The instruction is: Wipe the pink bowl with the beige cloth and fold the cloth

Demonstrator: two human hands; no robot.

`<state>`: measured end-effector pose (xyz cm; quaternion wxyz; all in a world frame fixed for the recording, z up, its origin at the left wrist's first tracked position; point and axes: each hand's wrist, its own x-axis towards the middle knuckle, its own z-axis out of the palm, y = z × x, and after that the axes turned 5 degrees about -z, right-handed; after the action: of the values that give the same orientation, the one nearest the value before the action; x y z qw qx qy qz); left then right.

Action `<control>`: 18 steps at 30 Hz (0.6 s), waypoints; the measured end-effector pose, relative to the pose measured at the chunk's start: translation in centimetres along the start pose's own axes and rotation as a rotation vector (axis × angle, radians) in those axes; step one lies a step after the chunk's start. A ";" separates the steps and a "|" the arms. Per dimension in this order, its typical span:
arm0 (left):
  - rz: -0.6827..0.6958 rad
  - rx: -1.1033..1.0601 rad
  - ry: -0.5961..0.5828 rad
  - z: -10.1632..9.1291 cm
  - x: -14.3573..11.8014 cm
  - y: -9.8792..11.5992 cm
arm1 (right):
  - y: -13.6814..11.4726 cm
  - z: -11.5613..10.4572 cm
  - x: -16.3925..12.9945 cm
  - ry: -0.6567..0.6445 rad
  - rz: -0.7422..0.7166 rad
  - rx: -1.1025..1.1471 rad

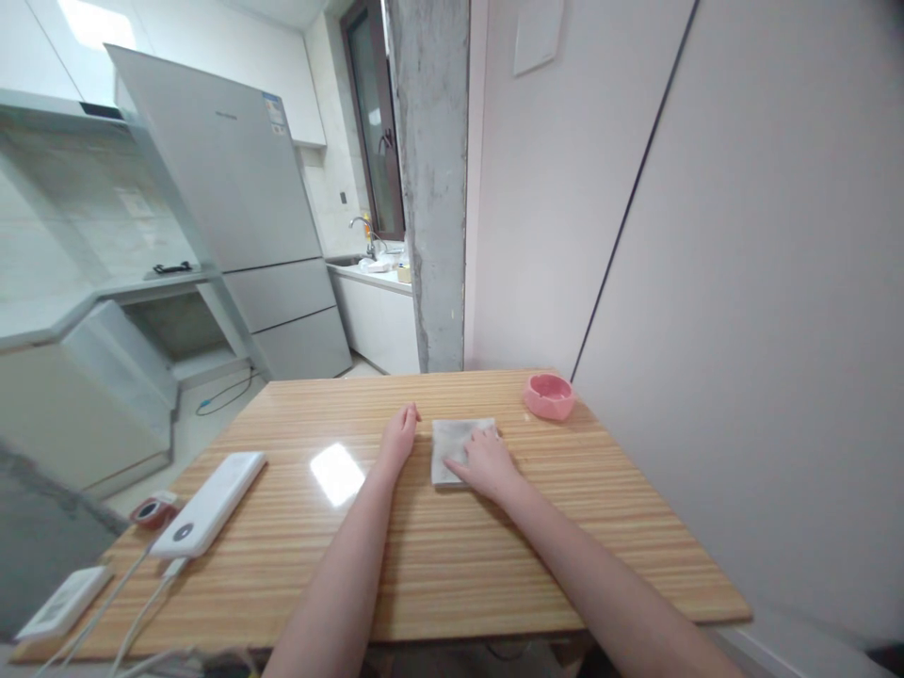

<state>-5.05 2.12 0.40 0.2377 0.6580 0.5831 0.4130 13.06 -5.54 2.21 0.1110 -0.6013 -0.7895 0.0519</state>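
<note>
A folded grey cloth (452,443) lies flat on the striped wooden table (438,556), near its far middle. My right hand (487,465) rests palm down on the cloth's right half, fingers spread over it. Just left of the cloth, my left hand (399,436) lies on the bare tabletop with its fingers loosely curled; I cannot tell whether it touches the cloth's edge. Neither hand holds anything.
A pink ashtray-like dish (548,395) sits at the table's far right corner by the wall. A white power bank (210,502) with cables lies at the left, a small red-rimmed object (151,511) and a white device (63,603) beside it. A fridge (240,217) stands beyond.
</note>
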 end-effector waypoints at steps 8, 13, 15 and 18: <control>0.110 0.137 -0.236 1.4 -0.9 1.3 | 14.2 -4.5 -5.1 -0.262 0.259 0.070; 0.113 0.183 -0.264 2.0 -1.1 1.0 | 17.9 -6.1 -6.4 -0.420 0.330 0.053; 0.099 0.131 -0.258 2.1 -1.0 0.9 | 16.7 -6.6 -5.8 -0.399 0.350 0.010; 0.135 0.009 -0.238 2.4 -0.7 0.7 | 12.8 -6.7 -3.6 -0.141 0.285 0.013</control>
<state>-2.67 1.69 -0.51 0.2738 0.7413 0.5068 0.3445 27.58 -5.86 5.49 0.0507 -0.7013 -0.7019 0.1142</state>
